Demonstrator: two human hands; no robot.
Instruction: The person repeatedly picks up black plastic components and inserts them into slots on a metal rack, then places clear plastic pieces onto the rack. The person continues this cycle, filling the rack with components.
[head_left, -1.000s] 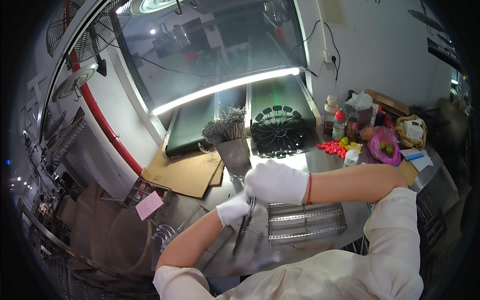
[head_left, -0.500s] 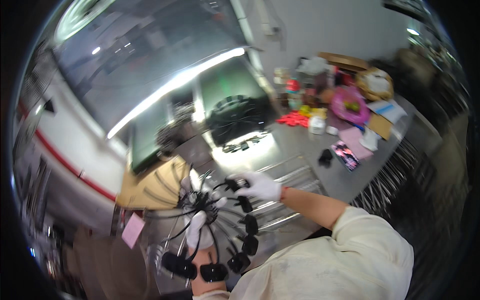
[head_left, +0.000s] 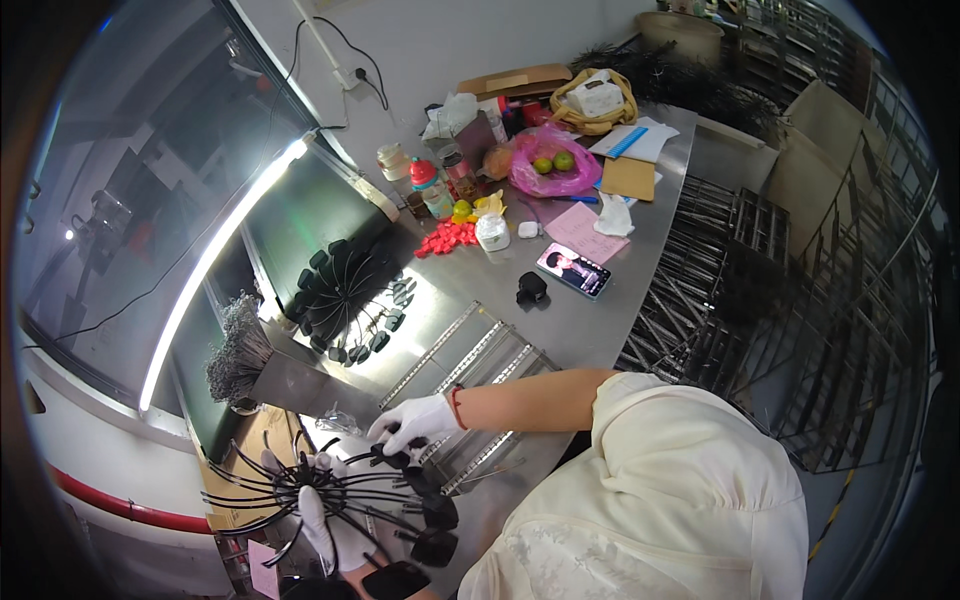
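Beyond my hands a pink bag (head_left: pixel 548 170) holds two green fruits (head_left: pixel 553 162), and a metal scoop (head_left: pixel 285 380) just past my right hand holds a bundle of thin dark wires (head_left: pixel 235 350). My gloved left hand (head_left: pixel 325 515) grips the hub of a black wire fan with paddle tips (head_left: pixel 340 490), while my gloved right hand (head_left: pixel 415 420) pinches one of its wires beside it. A second such fan (head_left: pixel 345 300) and grooved metal trays (head_left: pixel 470 385) lie further out.

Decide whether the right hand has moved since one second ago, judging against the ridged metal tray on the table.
Yes. The right hand sat above the ridged metal tray earlier; now it is off the tray's near-left end, reaching into the black wire fan.
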